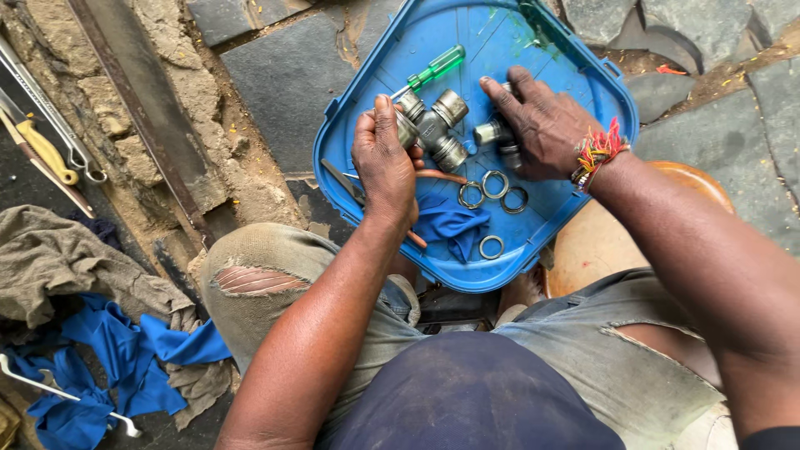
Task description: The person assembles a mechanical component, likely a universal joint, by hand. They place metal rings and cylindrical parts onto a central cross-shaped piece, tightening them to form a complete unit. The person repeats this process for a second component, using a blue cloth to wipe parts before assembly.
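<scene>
Blue tray (375, 79) on the lap holds everything. Cross joint (433, 129) at tray centre; left hand (385, 162) grips one cap end tight. Right hand (542, 125) covers a loose cap (490, 132) beside it, fingers half-closed. Four rings (493, 185) below. Best kept level, caps seated square.

Green-handled screwdriver (433, 69), four metal rings (492, 185), blue cloth (125, 358), grey rag (58, 267), yellow-handled tool (46, 150), stone paving (283, 75)

No packages, labels, signs or screens appear anywhere in this overhead view of the stone-paved work spot, neither on the ground nor among the items set out before the seated person
</scene>
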